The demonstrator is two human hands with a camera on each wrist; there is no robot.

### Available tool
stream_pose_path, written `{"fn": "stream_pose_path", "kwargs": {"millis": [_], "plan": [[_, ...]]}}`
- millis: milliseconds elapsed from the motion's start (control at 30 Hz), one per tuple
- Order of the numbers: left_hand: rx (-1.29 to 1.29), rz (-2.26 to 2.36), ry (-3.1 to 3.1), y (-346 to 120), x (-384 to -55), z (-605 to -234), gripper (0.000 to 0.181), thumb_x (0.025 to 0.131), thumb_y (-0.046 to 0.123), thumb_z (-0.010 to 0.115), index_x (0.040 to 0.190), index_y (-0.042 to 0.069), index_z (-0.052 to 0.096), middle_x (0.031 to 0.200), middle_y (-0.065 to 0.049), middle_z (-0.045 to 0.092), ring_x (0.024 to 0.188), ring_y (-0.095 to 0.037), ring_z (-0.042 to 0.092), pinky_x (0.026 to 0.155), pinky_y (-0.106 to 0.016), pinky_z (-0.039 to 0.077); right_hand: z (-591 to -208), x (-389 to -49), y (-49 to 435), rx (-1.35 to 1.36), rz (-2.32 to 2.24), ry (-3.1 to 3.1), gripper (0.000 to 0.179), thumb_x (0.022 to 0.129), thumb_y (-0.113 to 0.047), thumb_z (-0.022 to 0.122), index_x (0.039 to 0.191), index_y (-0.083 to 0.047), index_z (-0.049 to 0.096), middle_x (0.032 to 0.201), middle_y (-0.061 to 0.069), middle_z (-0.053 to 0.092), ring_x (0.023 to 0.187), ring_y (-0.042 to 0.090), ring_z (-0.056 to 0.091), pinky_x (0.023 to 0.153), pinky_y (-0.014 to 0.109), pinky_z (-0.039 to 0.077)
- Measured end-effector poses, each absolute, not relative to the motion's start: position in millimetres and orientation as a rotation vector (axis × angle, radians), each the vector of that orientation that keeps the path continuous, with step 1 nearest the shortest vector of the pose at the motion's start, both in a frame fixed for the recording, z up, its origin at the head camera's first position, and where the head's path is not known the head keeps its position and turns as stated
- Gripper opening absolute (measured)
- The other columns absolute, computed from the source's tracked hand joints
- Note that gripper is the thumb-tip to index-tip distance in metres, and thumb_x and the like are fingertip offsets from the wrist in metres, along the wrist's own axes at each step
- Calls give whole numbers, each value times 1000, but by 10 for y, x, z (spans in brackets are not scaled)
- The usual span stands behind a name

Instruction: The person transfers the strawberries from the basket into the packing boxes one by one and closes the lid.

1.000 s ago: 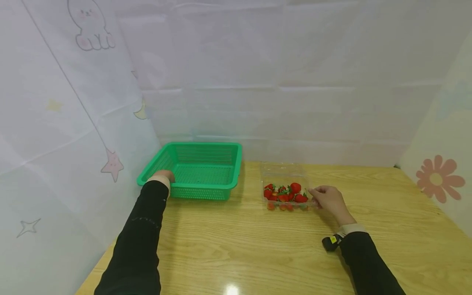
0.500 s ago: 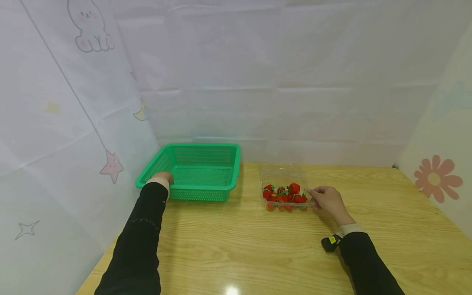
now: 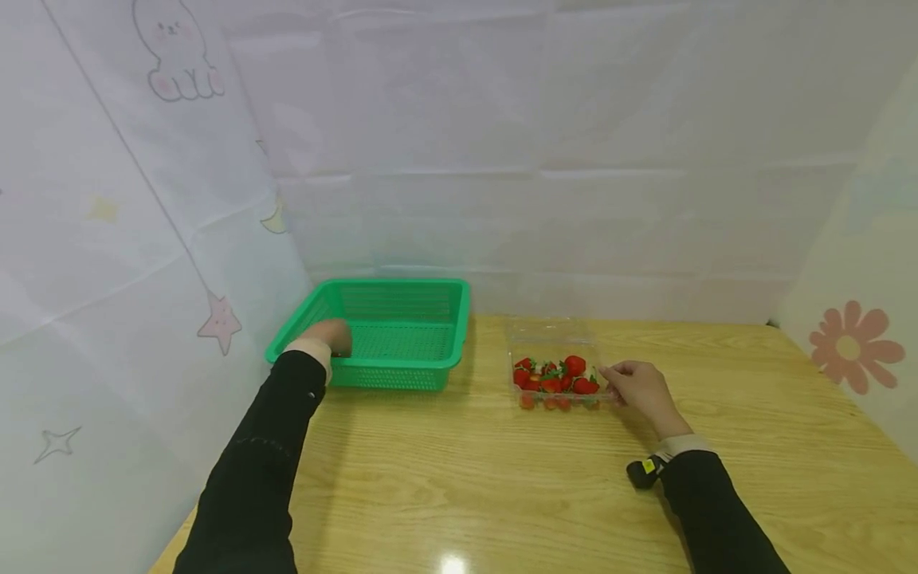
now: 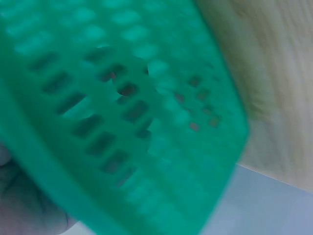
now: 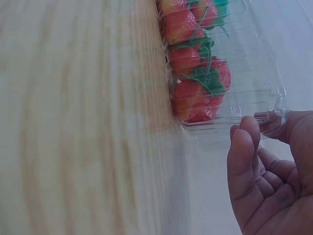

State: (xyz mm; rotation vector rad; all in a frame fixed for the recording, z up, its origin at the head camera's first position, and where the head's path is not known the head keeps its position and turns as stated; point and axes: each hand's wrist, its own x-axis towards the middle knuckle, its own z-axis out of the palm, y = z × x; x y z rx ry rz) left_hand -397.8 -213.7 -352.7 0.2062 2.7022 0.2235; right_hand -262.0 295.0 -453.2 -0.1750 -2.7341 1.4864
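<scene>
My left hand (image 3: 330, 333) reaches over the near left rim of a green plastic basket (image 3: 390, 376). Its fingers are down inside and hidden. The left wrist view has the slotted basket wall (image 4: 161, 181) close up, with part of the left hand (image 4: 27, 200) behind its rim; small reddish spots show through the slots, too blurred to identify. With thumb and fingers, my right hand (image 3: 641, 391) pinches the right edge of a clear plastic box (image 3: 559, 335) whose lid stands open at the back. Red strawberries (image 3: 551, 384) with green leaves lie in the box; the right wrist view shows several strawberries (image 5: 190, 100) through its side.
Basket and box stand on a wooden table (image 3: 459, 470), some way apart. A pale printed cloth (image 3: 459, 215) hangs behind the table and along both sides. A small black wrist camera (image 3: 641, 473) is strapped near the right cuff.
My left hand has risen slightly and shifted right, further over the basket's inside. The right hand and the strawberry box have stayed put.
</scene>
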Motion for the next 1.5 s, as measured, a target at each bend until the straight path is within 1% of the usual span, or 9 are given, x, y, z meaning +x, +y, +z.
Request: {"fn": "stream_pose_path", "kwargs": {"millis": [100, 167, 233, 367, 433, 533, 700, 1067, 1500], "plan": [[284, 236, 2713, -2055, -3965, -3501, 39, 93, -4, 45, 59, 13, 53, 74, -11, 53, 51, -14, 20, 46, -28, 25, -4541, -2628, 2960, -168, 1486, -2738, 42, 101, -30, 55, 105, 11, 63, 72, 6, 64, 65, 23, 64, 59, 32, 56], [375, 275, 2726, -1938, -3946, -3455, 43, 91, -6, 44, 54, 16, 43, 57, -3, 37, 51, -15, 17, 47, -30, 22, -4545, -2632, 2960, -173, 1495, -2734, 42, 100, -31, 56, 105, 11, 63, 73, 6, 64, 65, 23, 64, 59, 31, 56], [471, 307, 2749, -1805, -3921, -3402, 44, 89, -7, 45, 54, 18, 35, 54, 0, 25, 53, -15, 13, 49, -31, 21, -4547, -2638, 2958, -170, 1500, -2732, 43, 101, -31, 55, 106, 11, 62, 74, 6, 64, 65, 23, 65, 59, 31, 56], [613, 359, 2808, -1533, -3849, -3302, 30, 88, -4, 52, 63, 12, 53, 69, -5, 45, 56, -16, 26, 54, -33, 28, -4542, -2648, 2955, -167, 1506, -2728, 42, 101, -30, 55, 107, 11, 62, 74, 6, 64, 66, 24, 65, 59, 32, 56], [674, 365, 2836, -1400, -3806, -3268, 18, 90, 0, 57, 77, 10, 65, 89, -9, 58, 63, -17, 40, 58, -33, 38, -4537, -2646, 2954, -160, 1498, -2734, 43, 101, -30, 54, 107, 12, 62, 73, 5, 63, 65, 23, 65, 60, 32, 56], [745, 415, 2865, -1196, -3736, -3225, 13, 92, 6, 61, 100, 8, 72, 115, -12, 62, 82, -21, 57, 71, -37, 49, -4525, -2635, 2951, -166, 1497, -2737, 42, 101, -30, 54, 107, 11, 62, 73, 5, 63, 64, 22, 64, 60, 32, 56], [896, 540, 2885, -838, -3646, -3190, 18, 95, 9, 59, 109, 6, 70, 104, -8, 66, 90, -21, 62, 77, -37, 52, -4502, -2619, 2953, -168, 1505, -2739, 43, 101, -30, 54, 107, 12, 62, 74, 7, 64, 64, 22, 64, 59, 32, 56], [1302, 633, 2730, 146, -3433, -3469, 11, 94, 11, 63, 103, 10, 69, 98, 0, 65, 85, -11, 60, 74, -24, 49, -4521, -2631, 2997, -179, 1503, -2745, 51, 100, -38, 54, 110, 11, 61, 77, 8, 64, 66, 22, 64, 61, 33, 56], [1360, 566, 2623, 865, -3396, -4157, 10, 91, 12, 67, 99, 12, 74, 92, 9, 65, 78, -5, 56, 68, -16, 45, -4545, -2609, 2986, -189, 1541, -2728, 43, 100, -32, 56, 108, 10, 63, 76, 7, 64, 68, 25, 65, 62, 36, 56]]}}
